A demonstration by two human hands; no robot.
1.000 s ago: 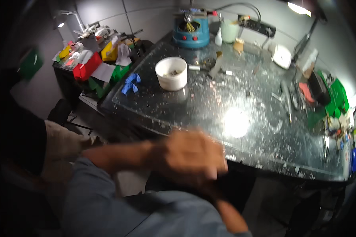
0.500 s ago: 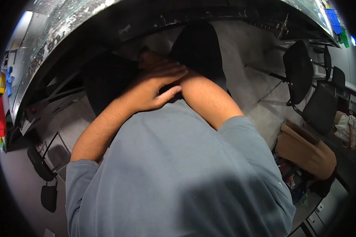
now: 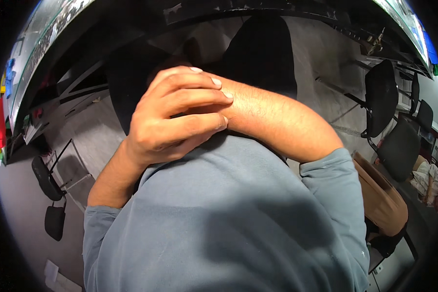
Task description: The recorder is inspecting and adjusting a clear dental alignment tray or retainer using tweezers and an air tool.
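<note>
My left hand (image 3: 175, 109) lies across my right forearm (image 3: 272, 114) near the wrist, in front of my body. Its fingers are slightly bent and parted, with the fingertips touching the skin, and it holds no object. Of my right hand (image 3: 173, 61) only a dim, shadowed part shows beyond the left knuckles; its fingers are hidden. Both arms rest in front of my grey shirt (image 3: 219, 194), above my dark-clad legs (image 3: 263, 53).
A glass-topped table (image 3: 46, 44) with a dark underside curves across the far side. Black chairs (image 3: 379, 97) stand on the right, and another chair (image 3: 48, 180) is at left. A brown panel-like object (image 3: 382, 199) is near my right elbow.
My left hand has risen closer to the view and its fingers have bent more over my right forearm. My right elbow has swung outward to the right.
</note>
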